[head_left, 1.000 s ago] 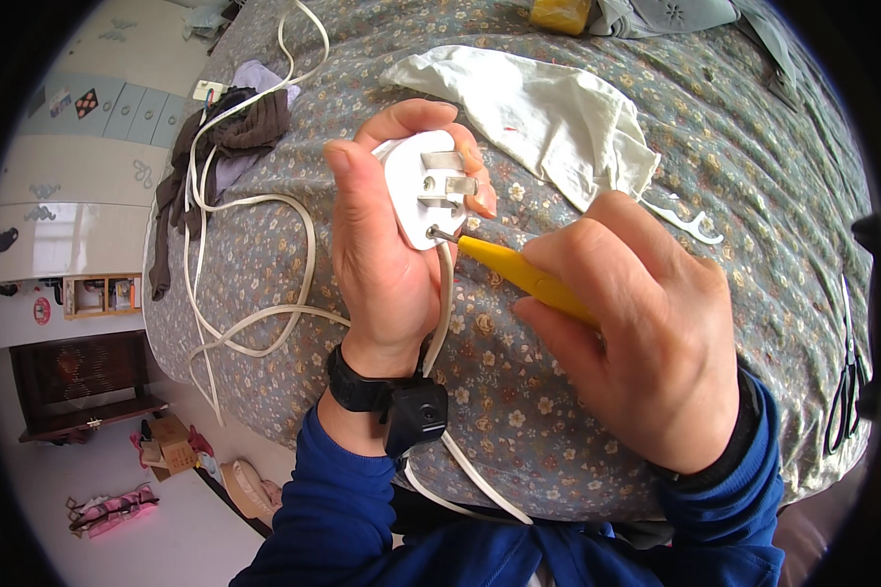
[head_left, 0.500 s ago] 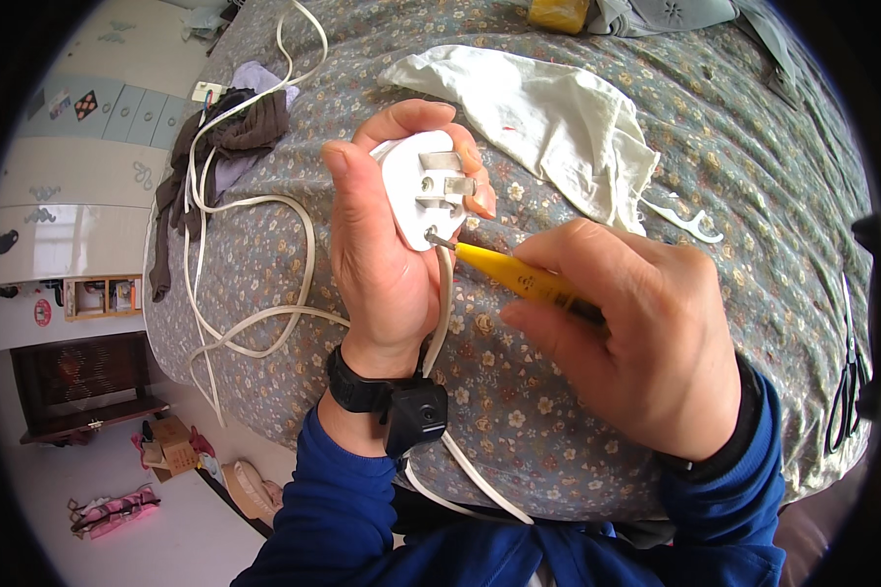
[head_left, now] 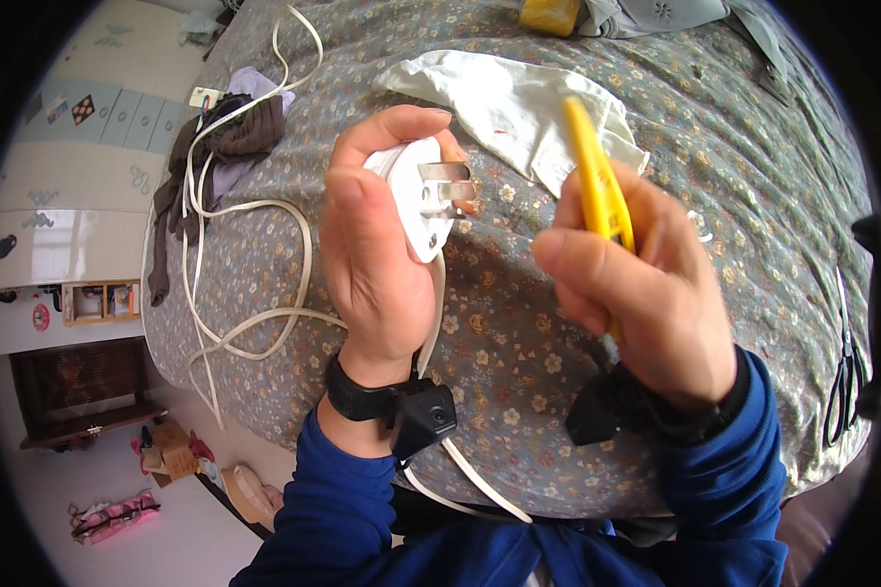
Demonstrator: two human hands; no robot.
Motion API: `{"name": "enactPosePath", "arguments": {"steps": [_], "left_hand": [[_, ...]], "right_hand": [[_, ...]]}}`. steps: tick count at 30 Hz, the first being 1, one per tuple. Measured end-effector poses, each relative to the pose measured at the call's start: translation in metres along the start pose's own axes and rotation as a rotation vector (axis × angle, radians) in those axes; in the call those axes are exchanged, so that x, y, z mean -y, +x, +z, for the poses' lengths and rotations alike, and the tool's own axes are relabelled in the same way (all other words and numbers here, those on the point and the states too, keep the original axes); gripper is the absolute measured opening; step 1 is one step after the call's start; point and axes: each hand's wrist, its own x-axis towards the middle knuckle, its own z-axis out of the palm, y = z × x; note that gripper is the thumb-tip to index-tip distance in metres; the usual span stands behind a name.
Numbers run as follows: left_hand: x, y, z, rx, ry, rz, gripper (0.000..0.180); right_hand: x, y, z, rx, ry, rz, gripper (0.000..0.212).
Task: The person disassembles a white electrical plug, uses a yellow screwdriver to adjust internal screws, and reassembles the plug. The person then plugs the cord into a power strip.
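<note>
A white three-pin power plug [head_left: 423, 210] lies in my left hand [head_left: 372, 254], its flat metal prongs facing right. My fingers and thumb are wrapped around its body, and a white cord [head_left: 435, 313] runs down from it past my wrist. To the right, apart from the plug, my right hand [head_left: 656, 274] grips a yellow-handled screwdriver [head_left: 597, 176]. Its yellow handle points up and away; the lower end is mostly hidden by my fingers. Behind my right hand, a white cloth [head_left: 519, 108] is spread on the flowered bedcover [head_left: 504, 391].
More white cord [head_left: 308, 245] loops across the left of the bedcover toward dark clothing [head_left: 245, 132] and a small white socket piece [head_left: 204, 98]. Black-handled scissors [head_left: 842, 382] lie at the right edge. A yellow roll of tape [head_left: 550, 15] is at the far side.
My right hand has drawn the screwdriver away from the screw hole in the plug and turned it handle-up. My left hand has tilted the plug slightly.
</note>
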Motion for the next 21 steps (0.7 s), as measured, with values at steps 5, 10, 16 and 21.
{"name": "enactPosePath", "arguments": {"steps": [5, 10, 16, 21], "left_hand": [[-0.019, 0.006, 0.002, 0.323, 0.738, 0.722, 0.072], [-0.014, 0.01, 0.008, 0.306, 0.647, 0.761, 0.066], [-0.004, 0.004, 0.0, 0.155, 0.348, 0.237, 0.071], [0.007, 0.002, -0.003, 0.147, 0.346, 0.155, 0.073]], "right_hand": [[-0.028, 0.005, 0.011, -0.068, 0.521, 0.286, 0.022], [-0.036, 0.007, 0.005, -0.034, 0.644, 0.258, 0.027], [-0.034, 0.01, 0.002, -0.005, 0.576, 0.307, 0.033], [-0.033, 0.009, 0.002, 0.011, 0.478, 0.248, 0.032]]}}
